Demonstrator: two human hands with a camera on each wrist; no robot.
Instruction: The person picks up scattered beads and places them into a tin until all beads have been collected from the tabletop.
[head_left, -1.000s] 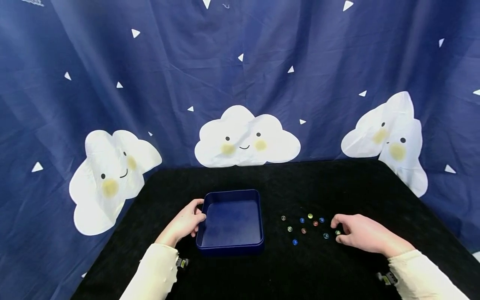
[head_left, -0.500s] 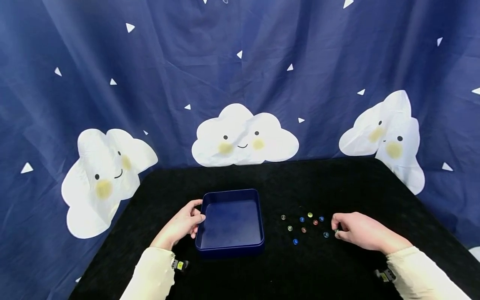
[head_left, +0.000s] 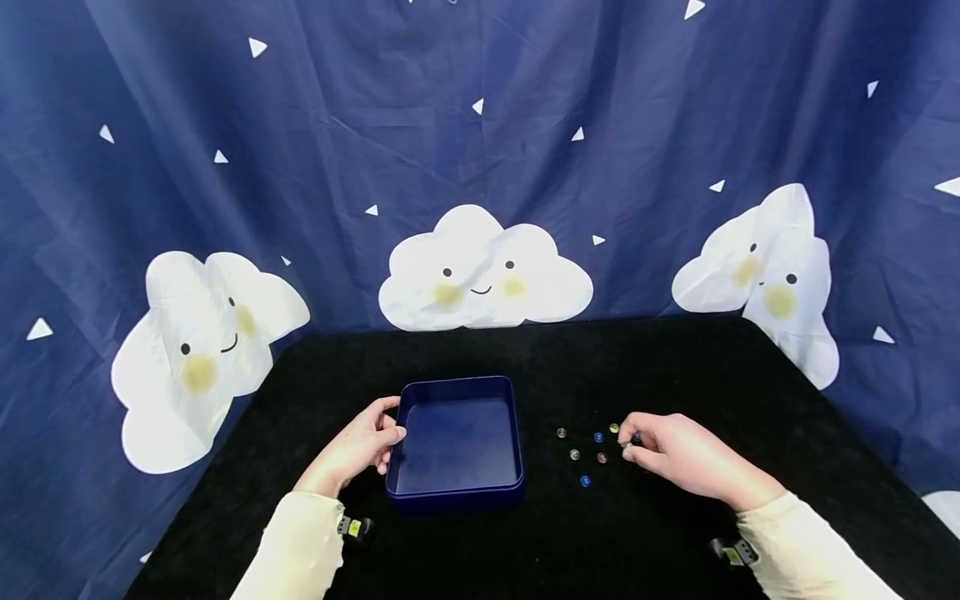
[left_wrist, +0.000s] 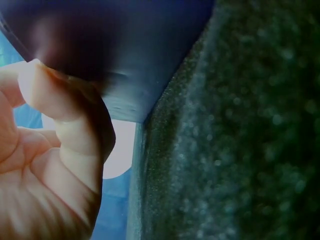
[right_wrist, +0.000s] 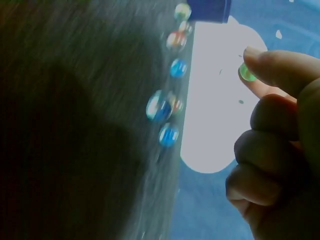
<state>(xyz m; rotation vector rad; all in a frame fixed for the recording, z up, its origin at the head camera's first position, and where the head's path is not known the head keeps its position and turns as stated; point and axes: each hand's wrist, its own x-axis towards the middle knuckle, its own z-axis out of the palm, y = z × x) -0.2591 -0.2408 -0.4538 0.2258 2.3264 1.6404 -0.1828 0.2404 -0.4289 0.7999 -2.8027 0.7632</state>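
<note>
A square navy box (head_left: 457,450) with an open top stands on the black cloth. My left hand (head_left: 352,450) grips its left wall, thumb at the rim; the left wrist view shows fingers bent against the box side (left_wrist: 150,60). Between thumb and index finger, my right hand (head_left: 686,458) pinches a green marble (right_wrist: 246,73), raised above the cloth. The other right fingers are curled in. Under and left of that hand lie several glass marbles, among them a blue marble (head_left: 585,481), a reddish marble (head_left: 602,457) and a yellow marble (head_left: 614,427). The hand partly hides some marbles.
Black cloth (head_left: 540,542) covers the table. Behind it hangs a dark blue curtain (head_left: 480,158) printed with white clouds and triangles. Each sleeve carries a small wrist camera. The marbles lie spread between the box and my right hand.
My right hand has closed its thumb and finger on the green marble, lifted it and moved left over the other marbles. The left hand keeps its grip on the box.
</note>
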